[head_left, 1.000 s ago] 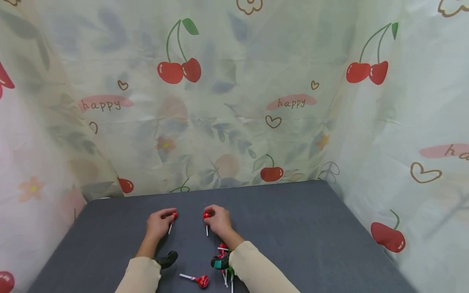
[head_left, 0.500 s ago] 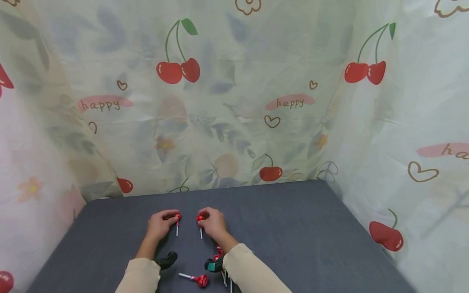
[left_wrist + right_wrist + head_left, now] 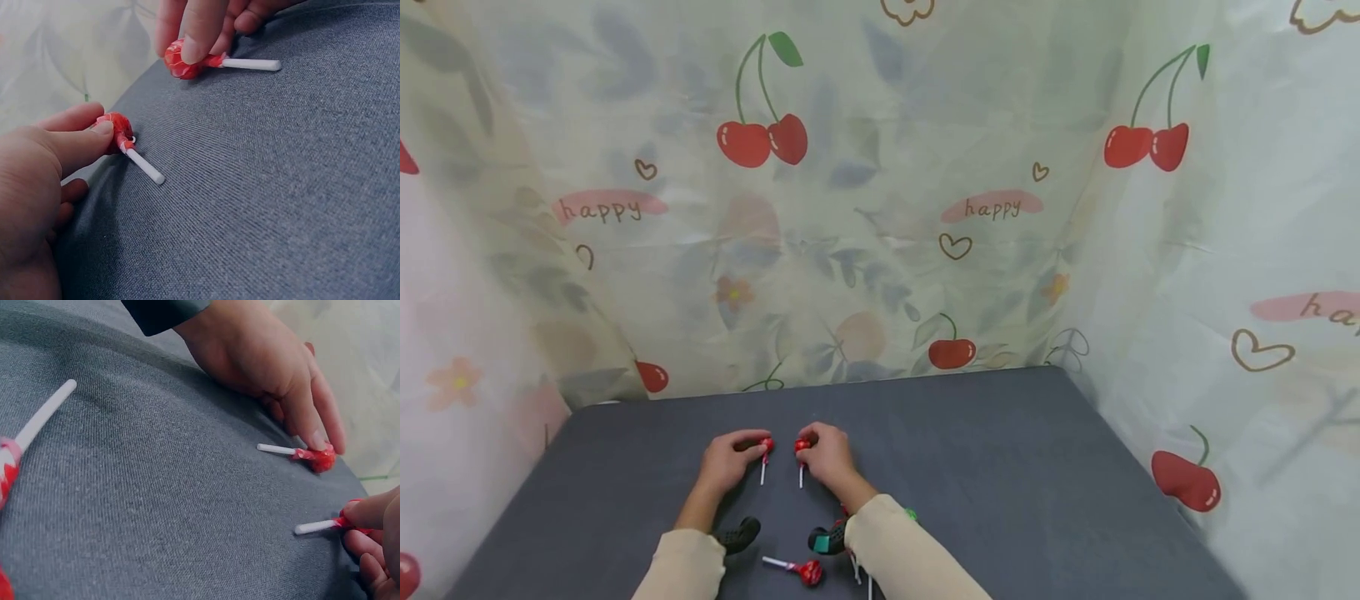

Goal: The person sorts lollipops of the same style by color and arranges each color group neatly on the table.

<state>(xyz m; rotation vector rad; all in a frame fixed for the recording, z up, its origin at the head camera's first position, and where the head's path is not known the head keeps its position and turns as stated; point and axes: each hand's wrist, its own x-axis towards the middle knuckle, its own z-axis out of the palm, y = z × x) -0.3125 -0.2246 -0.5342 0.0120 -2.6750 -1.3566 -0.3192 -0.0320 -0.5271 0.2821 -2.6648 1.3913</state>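
Towards the far side of the grey table (image 3: 992,450), a red lollipop (image 3: 767,445) is pinched by its wrapped head between the thumb and fingers of the left hand (image 3: 724,462). A second red lollipop (image 3: 802,445) is pinched likewise by the right hand (image 3: 829,454), near the first but apart from it. Both hands are nearly closed at the fingertips. In the left wrist view, both thumbs are seen on the wrappers; in the right wrist view, the right-hand head is mostly covered. Only in the head view is a third lollipop (image 3: 810,572) shown whole, lying nearer the person; the sticks (image 3: 856,568) beside it are partly hidden by the right sleeve (image 3: 910,542). A stick with a wrapper (image 3: 47,415) is cut off at the right wrist view's left edge.
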